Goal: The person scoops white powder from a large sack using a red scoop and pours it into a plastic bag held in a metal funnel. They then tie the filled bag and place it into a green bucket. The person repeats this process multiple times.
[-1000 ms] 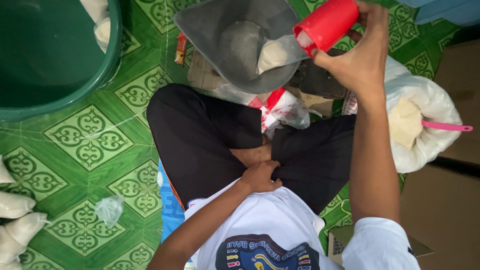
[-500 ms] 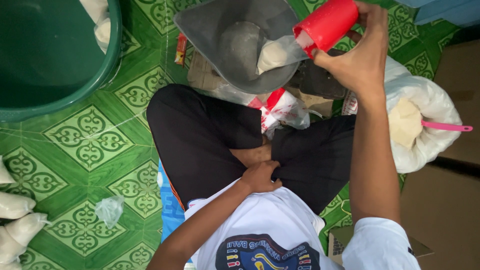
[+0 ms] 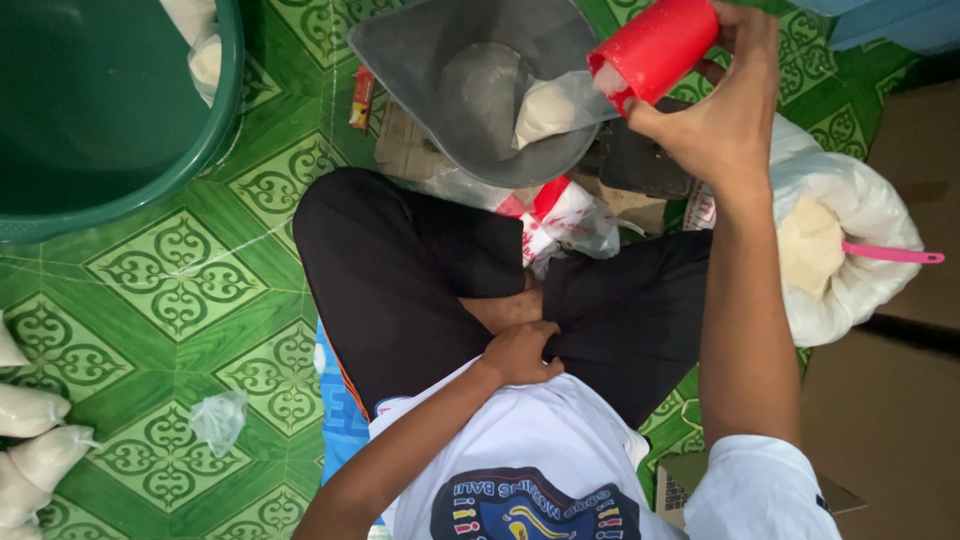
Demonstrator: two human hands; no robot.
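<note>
My right hand [image 3: 725, 115] grips a red plastic cup [image 3: 655, 48], tilted so its mouth faces a grey metal scale pan [image 3: 420, 60]. A clear bag of white powder [image 3: 550, 105] lies in the pan just under the cup's mouth. My left hand [image 3: 520, 352] rests in my lap on my crossed legs in black trousers, its fingers curled with nothing in them. A large clear sack of white powder [image 3: 860, 215] with a pink scoop handle [image 3: 895, 254] stands to the right of my arm.
A big green plastic basin [image 3: 120, 190] holding filled white bags sits at top left. Several small filled bags [image 3: 30, 440] lie at the left edge on the green patterned tile floor. A crumpled empty bag [image 3: 218, 418] is nearby. Cardboard [image 3: 890, 420] lies at right.
</note>
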